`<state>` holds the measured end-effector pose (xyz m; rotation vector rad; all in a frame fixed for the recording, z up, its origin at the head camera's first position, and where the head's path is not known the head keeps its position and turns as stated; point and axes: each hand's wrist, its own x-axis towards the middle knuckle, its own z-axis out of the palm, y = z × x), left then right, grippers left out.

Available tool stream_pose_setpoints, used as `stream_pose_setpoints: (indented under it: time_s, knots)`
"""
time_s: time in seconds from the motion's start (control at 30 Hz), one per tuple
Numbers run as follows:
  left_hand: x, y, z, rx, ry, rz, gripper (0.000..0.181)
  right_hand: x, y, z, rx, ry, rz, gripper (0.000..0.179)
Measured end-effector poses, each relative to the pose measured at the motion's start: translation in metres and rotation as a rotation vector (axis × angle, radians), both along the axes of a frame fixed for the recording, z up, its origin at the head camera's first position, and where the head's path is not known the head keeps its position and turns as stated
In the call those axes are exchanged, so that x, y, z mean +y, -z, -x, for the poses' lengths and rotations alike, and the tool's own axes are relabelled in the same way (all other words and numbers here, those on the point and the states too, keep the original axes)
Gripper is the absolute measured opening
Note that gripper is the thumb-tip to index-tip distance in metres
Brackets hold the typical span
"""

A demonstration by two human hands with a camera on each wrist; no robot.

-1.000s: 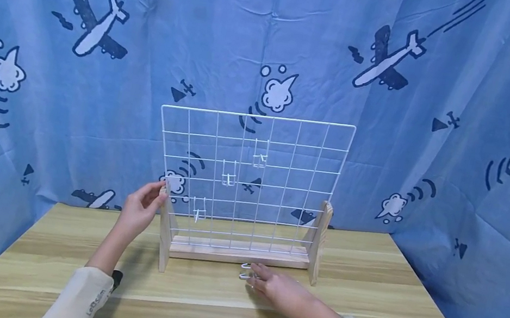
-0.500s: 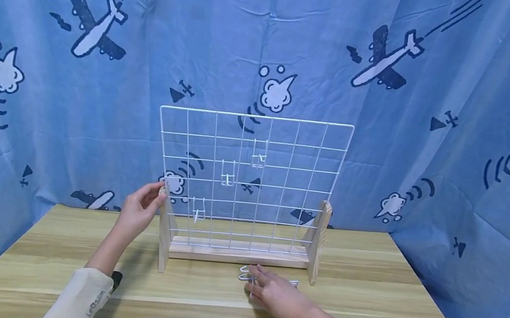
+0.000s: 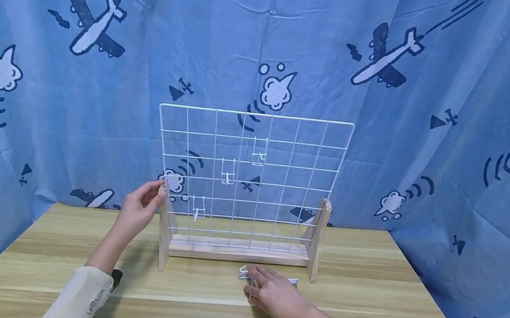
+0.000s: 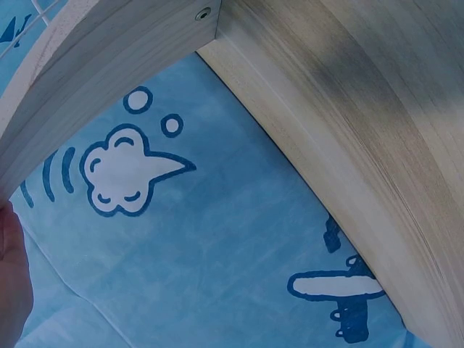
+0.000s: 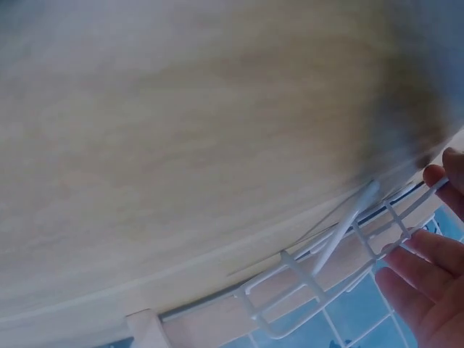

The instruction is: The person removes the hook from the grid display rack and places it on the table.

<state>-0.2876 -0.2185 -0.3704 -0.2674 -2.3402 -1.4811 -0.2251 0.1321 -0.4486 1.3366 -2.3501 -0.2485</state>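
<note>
In the head view, a white wire grid panel stands upright in a wooden stand. My left hand grips the top of the stand's left upright; only the edge of that hand shows in the left wrist view. Just in front of the base, low over the table, my right hand holds a white wire hook, its thumb and fingers on the wires. One prong of it sticks out, and the hand covers its middle in the head view. Three similar hooks hang on the grid: upper, middle, lower left.
The wood-grain table extends in front of the stand and to both sides. A blue curtain printed with planes and clouds hangs close behind and at the sides. The right wooden upright rises beyond my right hand.
My right hand has shifted its hold slightly and turned the wire hook, so the prong and right-hand end show more. My left hand keeps its place on the upright. The hanging hooks are unchanged.
</note>
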Motion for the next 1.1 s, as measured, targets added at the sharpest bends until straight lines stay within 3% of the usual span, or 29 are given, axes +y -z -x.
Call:
stream_pose_setpoints:
  time_s: [0.9, 1.1]
  knots:
    - [-0.0002, -0.0004, -0.0002, 0.007, -0.002, 0.002, 0.04, -0.0015, -0.0041, -0.0067, -0.043, 0.055, 0.002, 0.026]
    - [-0.0004, 0.0006, 0.0008, 0.013, 0.002, -0.005, 0.04, 0.0007, -0.0043, -0.0056, -0.034, 0.018, 0.035, 0.028]
